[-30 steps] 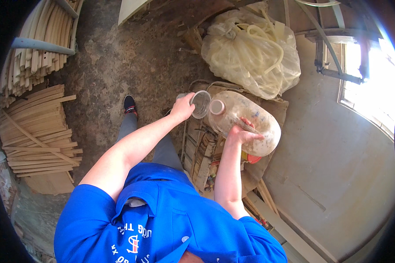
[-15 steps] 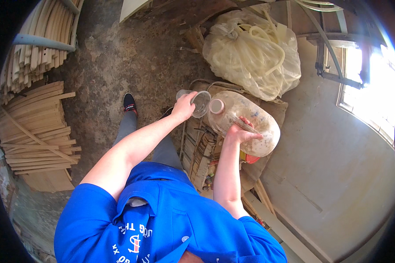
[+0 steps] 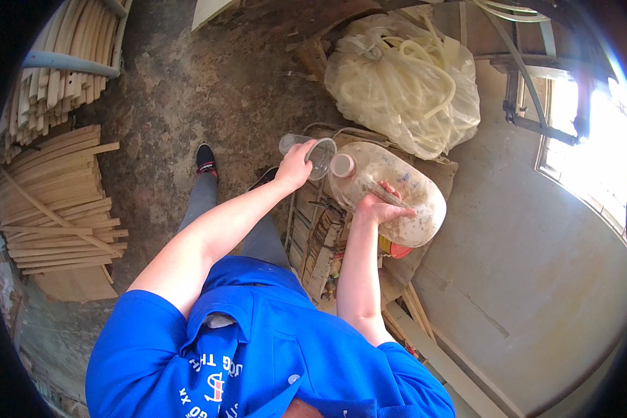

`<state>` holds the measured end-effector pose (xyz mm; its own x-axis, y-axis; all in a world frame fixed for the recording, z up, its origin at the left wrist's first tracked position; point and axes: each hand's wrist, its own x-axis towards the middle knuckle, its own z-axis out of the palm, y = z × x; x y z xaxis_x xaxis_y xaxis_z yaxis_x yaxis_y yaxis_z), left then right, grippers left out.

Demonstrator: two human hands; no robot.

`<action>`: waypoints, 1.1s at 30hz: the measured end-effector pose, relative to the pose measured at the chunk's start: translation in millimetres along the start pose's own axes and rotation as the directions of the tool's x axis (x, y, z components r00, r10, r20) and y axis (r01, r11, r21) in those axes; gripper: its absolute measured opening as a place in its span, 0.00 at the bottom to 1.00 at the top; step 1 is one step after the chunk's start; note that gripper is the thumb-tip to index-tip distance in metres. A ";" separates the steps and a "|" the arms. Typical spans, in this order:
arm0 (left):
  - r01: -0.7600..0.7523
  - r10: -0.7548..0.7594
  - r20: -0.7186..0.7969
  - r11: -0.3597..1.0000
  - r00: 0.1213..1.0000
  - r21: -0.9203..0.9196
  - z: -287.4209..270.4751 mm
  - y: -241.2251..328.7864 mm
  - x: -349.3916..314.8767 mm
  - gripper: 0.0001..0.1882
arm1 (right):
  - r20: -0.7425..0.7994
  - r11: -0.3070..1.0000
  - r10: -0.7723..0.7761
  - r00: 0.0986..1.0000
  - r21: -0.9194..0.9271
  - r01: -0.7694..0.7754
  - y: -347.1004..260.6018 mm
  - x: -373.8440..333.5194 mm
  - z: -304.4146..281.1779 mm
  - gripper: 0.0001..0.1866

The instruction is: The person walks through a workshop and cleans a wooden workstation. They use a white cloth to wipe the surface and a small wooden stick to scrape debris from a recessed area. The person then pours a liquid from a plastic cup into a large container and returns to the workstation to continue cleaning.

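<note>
Holding a vessel in each hand, we have our left hand (image 3: 296, 166) around a clear plastic cup (image 3: 320, 160) and our right hand (image 3: 383, 209) on the handle (image 3: 396, 200) of a large, grubby, translucent jug (image 3: 404, 171). The left fingers are clamped on the cup's wall; the right fingers are closed round the jug's handle, their tips showing past its far side. What counts most in space is how the two openings stand: the cup is tilted, its base to the left and its wide mouth turned right, while the jug's long axis slants from its base at lower right to its pale neck (image 3: 342, 166) at upper left. Cup rim and neck sit just beside each other, and from above we cannot tell whether they touch. Our left hand looks the nearer to that neck, by a little; the right lies farther along the jug's body. Nor can we make out any liquid in the cup, or whether the neck is capped. The jug is in front of us to the right, above some clutter (image 3: 327, 244), with a red object (image 3: 397, 251) showing just under its near edge; we cannot be sure whether anything props it. Beyond it bulges a clear bag of pale hoses (image 3: 404, 90); well to the left, wooden strips (image 3: 63, 216) lie in a broad stack.
</note>
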<state>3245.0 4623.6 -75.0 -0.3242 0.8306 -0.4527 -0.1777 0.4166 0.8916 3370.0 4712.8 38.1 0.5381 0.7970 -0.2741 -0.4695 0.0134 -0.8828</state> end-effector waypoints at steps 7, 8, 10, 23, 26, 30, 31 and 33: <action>-0.038 0.039 -0.025 0.999 0.999 0.034 1.1 -8.7 3.7 0.29 | 0.017 0.998 -0.035 0.999 -0.050 0.036 4.5 -2.0 1.0 0.36; -0.070 0.073 -0.048 0.996 0.996 0.061 1.9 -10.6 4.5 0.29 | 0.020 0.998 -0.036 0.999 -0.055 0.037 5.1 -2.4 1.8 0.36; -0.080 0.084 -0.053 0.994 0.995 0.068 2.0 -10.7 4.4 0.30 | 0.020 0.997 -0.041 0.999 -0.063 0.042 6.5 -3.3 1.2 0.36; 0.033 -0.033 0.004 0.999 0.999 -0.004 -4.9 -11.4 7.6 0.30 | 0.029 0.997 -0.002 1.000 -0.083 0.005 15.1 -9.2 6.9 0.32; -0.027 0.031 -0.042 0.996 0.999 0.083 -4.2 -15.1 9.5 0.30 | 0.057 0.996 0.022 0.998 -0.082 -0.017 19.1 -6.6 4.2 0.28; 0.070 -0.070 0.011 0.998 0.997 0.005 -8.3 -9.2 7.7 0.29 | 0.034 0.997 0.030 0.999 -0.071 -0.028 23.0 -5.5 2.5 0.23; 0.044 -0.044 -0.007 0.998 0.999 0.044 -9.3 -9.5 7.8 0.29 | 0.026 0.997 0.032 0.999 -0.069 -0.030 24.2 -7.4 4.3 0.22; -0.004 0.009 -0.039 0.992 0.999 0.124 -10.7 -10.3 8.1 0.30 | 0.022 0.997 0.043 0.999 -0.062 -0.042 24.7 -9.9 7.2 0.22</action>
<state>3234.3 4622.1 -88.0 -0.3620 0.8192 -0.4449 -0.0601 0.4558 0.8881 3348.1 4709.6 21.8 0.5020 0.8097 -0.3039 -0.4475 -0.0575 -0.8924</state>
